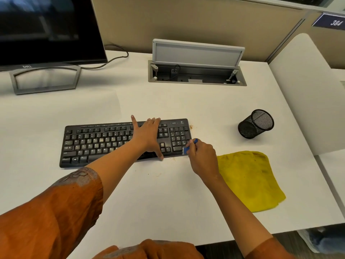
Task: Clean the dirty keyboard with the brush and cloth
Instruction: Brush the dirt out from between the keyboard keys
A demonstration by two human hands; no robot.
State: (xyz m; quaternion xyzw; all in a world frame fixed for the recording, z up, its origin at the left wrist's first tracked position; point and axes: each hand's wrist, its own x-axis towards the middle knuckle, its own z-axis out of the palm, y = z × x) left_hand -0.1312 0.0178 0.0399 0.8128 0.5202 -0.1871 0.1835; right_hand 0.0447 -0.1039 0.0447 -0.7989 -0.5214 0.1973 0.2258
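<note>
Nearest, the yellow cloth (250, 180) lies flat on the white desk (168, 202), right of the right hand (202, 157), whose fingers pinch a small blue brush (189, 146) at the near right corner of the black keyboard (104, 143). The left hand (147, 136) presses the keyboard, fingers spread. Crumbs (191, 126) sit by its far right corner. Farther right stands a mesh pen cup (256, 124). At far left stands a monitor (44, 30) marked "DELL"; at far right, a sign (332, 21) reads "384".
</note>
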